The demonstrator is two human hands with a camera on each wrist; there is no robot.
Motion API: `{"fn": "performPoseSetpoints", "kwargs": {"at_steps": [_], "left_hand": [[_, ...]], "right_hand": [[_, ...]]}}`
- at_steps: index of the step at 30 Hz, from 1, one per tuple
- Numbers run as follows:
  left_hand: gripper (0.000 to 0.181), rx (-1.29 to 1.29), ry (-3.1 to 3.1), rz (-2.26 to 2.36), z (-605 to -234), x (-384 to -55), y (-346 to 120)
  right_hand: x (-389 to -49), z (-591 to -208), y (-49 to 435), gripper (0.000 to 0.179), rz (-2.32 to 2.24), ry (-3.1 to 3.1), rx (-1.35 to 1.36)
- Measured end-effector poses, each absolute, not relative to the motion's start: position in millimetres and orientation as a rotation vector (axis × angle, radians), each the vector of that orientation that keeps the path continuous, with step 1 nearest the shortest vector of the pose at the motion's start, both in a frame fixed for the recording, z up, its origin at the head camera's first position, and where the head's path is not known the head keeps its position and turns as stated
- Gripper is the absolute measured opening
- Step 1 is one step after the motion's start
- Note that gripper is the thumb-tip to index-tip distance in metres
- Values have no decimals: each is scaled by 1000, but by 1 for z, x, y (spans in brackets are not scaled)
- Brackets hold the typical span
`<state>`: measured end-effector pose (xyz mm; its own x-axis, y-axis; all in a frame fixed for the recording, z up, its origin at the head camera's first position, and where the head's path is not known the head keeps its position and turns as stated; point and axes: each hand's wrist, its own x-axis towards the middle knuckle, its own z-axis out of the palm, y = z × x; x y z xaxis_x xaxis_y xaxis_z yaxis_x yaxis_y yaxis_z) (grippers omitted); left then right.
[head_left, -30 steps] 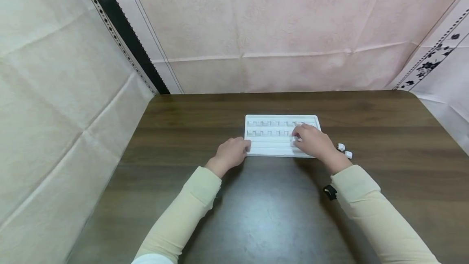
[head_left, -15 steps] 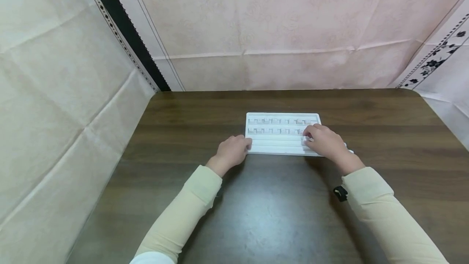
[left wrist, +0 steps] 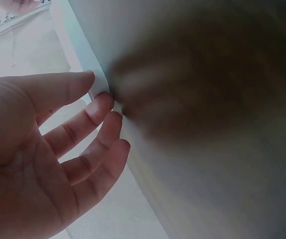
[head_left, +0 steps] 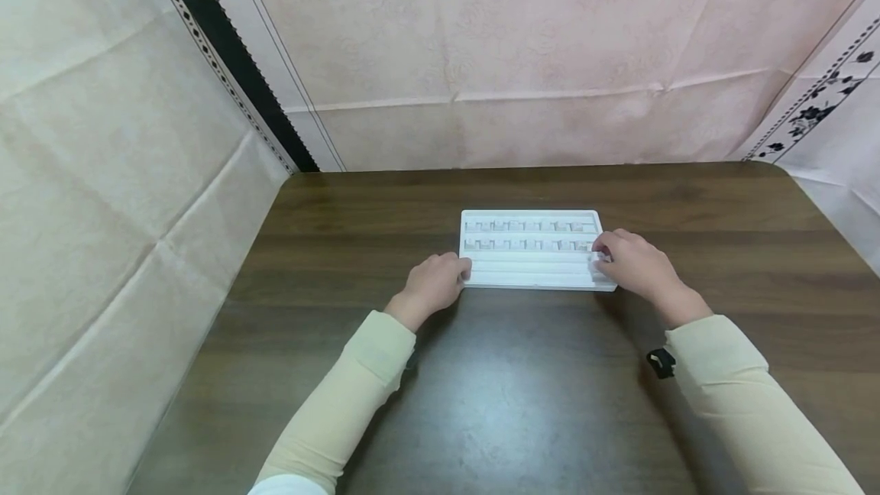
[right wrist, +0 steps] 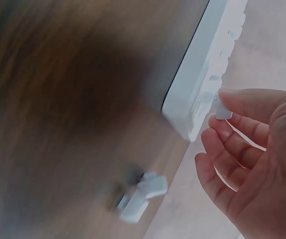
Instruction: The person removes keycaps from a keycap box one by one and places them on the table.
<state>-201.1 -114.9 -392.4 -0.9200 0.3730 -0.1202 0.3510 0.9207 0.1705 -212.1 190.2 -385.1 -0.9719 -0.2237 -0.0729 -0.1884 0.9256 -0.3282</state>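
Note:
A flat white rack (head_left: 525, 267) with long ridges lies on the table, its two far rows lined with small clear or white pieces. At its near left corner my left hand (head_left: 435, 285) grips the edge; thumb and index finger (left wrist: 102, 105) meet there in the left wrist view. Over the rack's right end is my right hand (head_left: 638, 270). Between its thumb and index finger it pinches a small whitish block (right wrist: 224, 110), at the rack's edge in the right wrist view. The other fingers of that hand are loosely bent. Whether the block touches the rack, I cannot tell.
Two small white pieces (right wrist: 145, 194) with dark parts lie on the wooden table (head_left: 481, 388) just off the rack's right end; the right hand hides them in the head view. Pale patterned cloth (head_left: 550, 44) hangs behind the table and at its sides.
My right hand has slid to the right along the rack, from inside its right part to its right end. The left hand stays at the left corner.

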Motion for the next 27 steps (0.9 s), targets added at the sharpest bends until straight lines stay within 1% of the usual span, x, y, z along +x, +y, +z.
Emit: {"fn": "performPoseSetpoints", "kwargs": {"at_steps": [11, 27], "left_hand": [[9, 552, 2919, 241, -392, -203, -114], [10, 563, 2926, 256, -393, -203, -115]], "right_hand": [[-210, -390, 214, 27, -484, 2972, -270], [-206, -399, 224, 21, -435, 3011, -288]]}}
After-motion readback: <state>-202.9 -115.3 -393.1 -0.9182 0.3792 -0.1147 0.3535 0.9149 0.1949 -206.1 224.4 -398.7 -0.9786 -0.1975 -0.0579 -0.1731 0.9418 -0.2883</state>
